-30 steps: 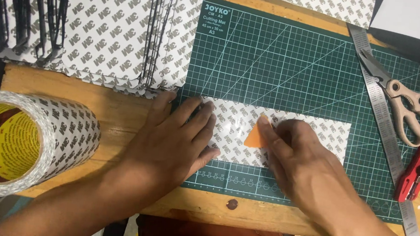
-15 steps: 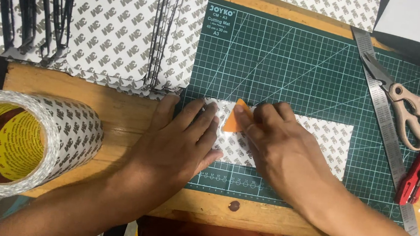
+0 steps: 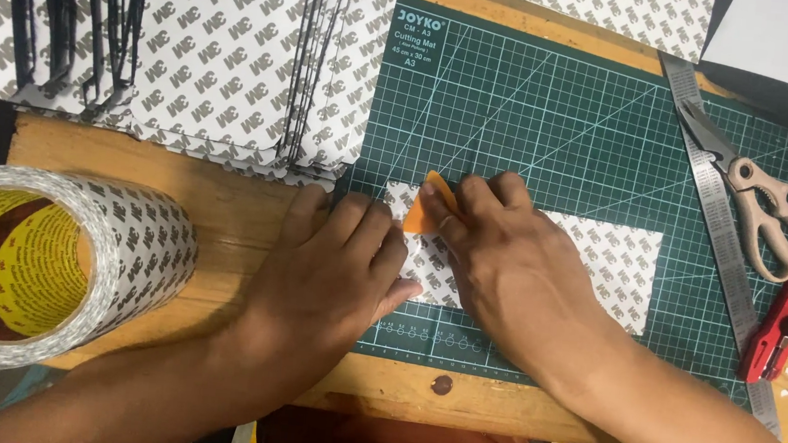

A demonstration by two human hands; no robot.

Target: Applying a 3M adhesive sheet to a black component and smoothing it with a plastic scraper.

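A white strip with a grey printed pattern (image 3: 611,257) lies flat on the green cutting mat (image 3: 552,112). My left hand (image 3: 334,273) presses palm-down on the strip's left end at the mat's edge. My right hand (image 3: 503,258) grips a small orange scraper (image 3: 421,205) and pushes it against the strip near its left end, right beside my left fingertips. The middle of the strip is hidden under my right hand.
A large roll of patterned tape (image 3: 44,260) lies on the wooden table at the left. Stacked patterned sheets (image 3: 201,47) fill the top left. A steel ruler (image 3: 722,219), scissors (image 3: 761,199) and a red utility knife (image 3: 785,313) rest along the mat's right side.
My right hand has slid the orange scraper leftward along the strip, from its middle to near its left end. My left hand has stayed put.
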